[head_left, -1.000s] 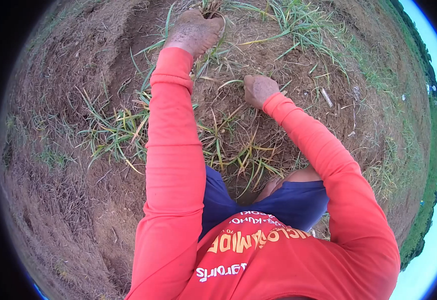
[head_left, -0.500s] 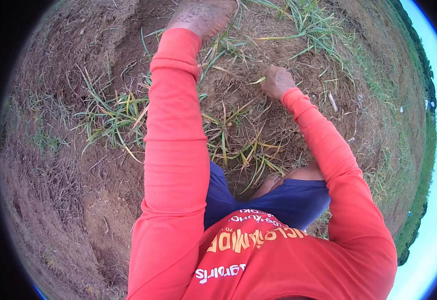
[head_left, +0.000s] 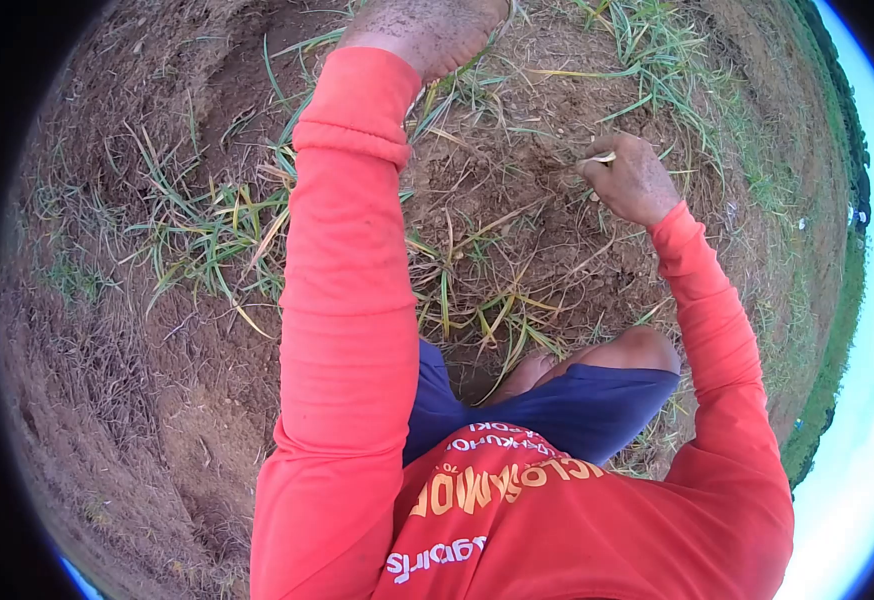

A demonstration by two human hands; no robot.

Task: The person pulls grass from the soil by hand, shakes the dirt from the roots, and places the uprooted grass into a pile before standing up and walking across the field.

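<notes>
My left hand (head_left: 432, 32) is at the top edge, partly cut off. Its fingers are curled, and a thin curved edge shows beside them; what they hold I cannot make out. Grass blades (head_left: 452, 95) lie just below it. Over bare soil to the right, my right hand (head_left: 632, 182) is closed, with a small pale stalk (head_left: 603, 158) pinched between thumb and fingers. Long red sleeves cover both arms.
Green grass tufts grow at the left (head_left: 222, 225), at the upper right (head_left: 652, 65) and before my bent legs (head_left: 497, 315). My bare knee (head_left: 647, 350) is below my right hand. Dry clods and roots cover the soil.
My right hand has moved right, away from the middle soil, and the pale stalk now shows in its grip. My left hand has shifted slightly right and looks larger.
</notes>
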